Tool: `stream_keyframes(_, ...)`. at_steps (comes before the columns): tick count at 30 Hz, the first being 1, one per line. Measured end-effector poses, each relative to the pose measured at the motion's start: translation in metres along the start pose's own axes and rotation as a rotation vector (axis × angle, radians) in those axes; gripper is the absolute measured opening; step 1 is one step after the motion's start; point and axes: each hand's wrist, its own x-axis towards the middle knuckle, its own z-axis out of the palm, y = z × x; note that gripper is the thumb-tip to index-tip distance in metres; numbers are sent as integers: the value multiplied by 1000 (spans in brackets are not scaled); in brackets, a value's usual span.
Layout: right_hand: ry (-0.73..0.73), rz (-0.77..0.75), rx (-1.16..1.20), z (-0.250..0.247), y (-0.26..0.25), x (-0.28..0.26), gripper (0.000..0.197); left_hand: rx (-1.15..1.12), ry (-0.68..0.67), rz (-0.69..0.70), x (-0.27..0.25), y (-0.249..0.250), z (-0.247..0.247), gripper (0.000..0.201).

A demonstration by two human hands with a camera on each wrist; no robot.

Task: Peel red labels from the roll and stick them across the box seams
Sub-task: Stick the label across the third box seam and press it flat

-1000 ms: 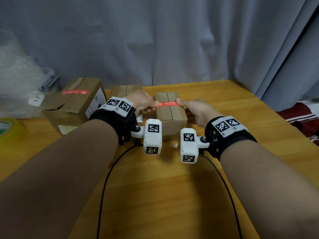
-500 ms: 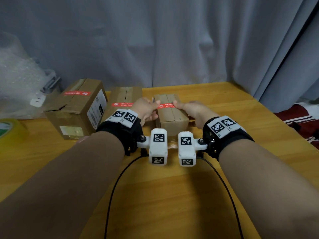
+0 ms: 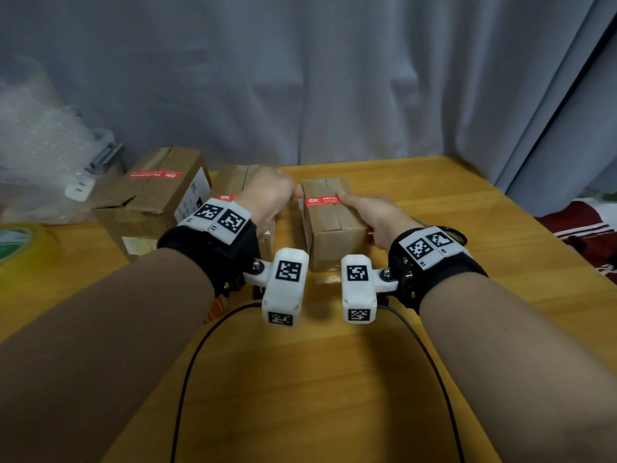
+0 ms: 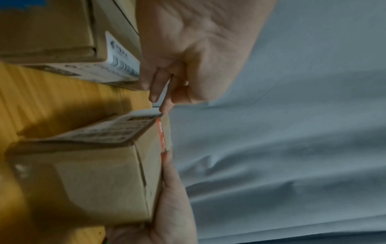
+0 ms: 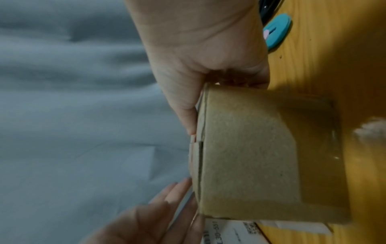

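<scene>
Red label (image 3: 322,200) with illegible white print across small box (image 3: 334,225) seam

A yellowish tape roll (image 3: 15,243) sits at the wooden table's (image 3: 300,379) left edge, bubble wrap (image 3: 36,138) behind it; grey curtain (image 3: 334,78) backdrop; a teal object (image 5: 277,31) lies on the wood

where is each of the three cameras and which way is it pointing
head: worn on the head, looks forward and down at the small box and its red label; both forearms and the left hand show.
left wrist: looks along the left hand at the box edge; right hand's thumb presses the label.
right wrist: looks along the right hand gripping the box side.
shared: all three see the same small box.
</scene>
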Motion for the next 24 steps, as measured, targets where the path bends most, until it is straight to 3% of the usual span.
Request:
stream_keyframes(2,26,-8,4,3,1,1,61,-30,-17,-38,-3,1,2,21)
stream_keyframes(4,35,-24,11,7,2,-1,37,-103,-55,-65,-7,3,4,19)
stream_keyframes(6,54,-20,24,9,3,-3,29,-185,-109,-88,-10,3,3,18)
stream_keyframes(10,96,-71,18,16,5,-4,34,-295,-208,-106,-15,0,2,51)
stream_keyframes(13,145,-129,-4,19,7,-5,40,-314,-269,-97,-19,-2,3,50)
stream_keyframes(15,170,-142,-36,21,7,-7,51,-312,-291,-97,-18,-5,3,39)
stream_keyframes(17,182,-162,-85,22,8,-9,50,-306,-308,-121,-16,-9,1,34)
stream_keyframes(24,238,-203,-188,25,5,-9,51,-313,-349,-126,-22,-19,-2,63)
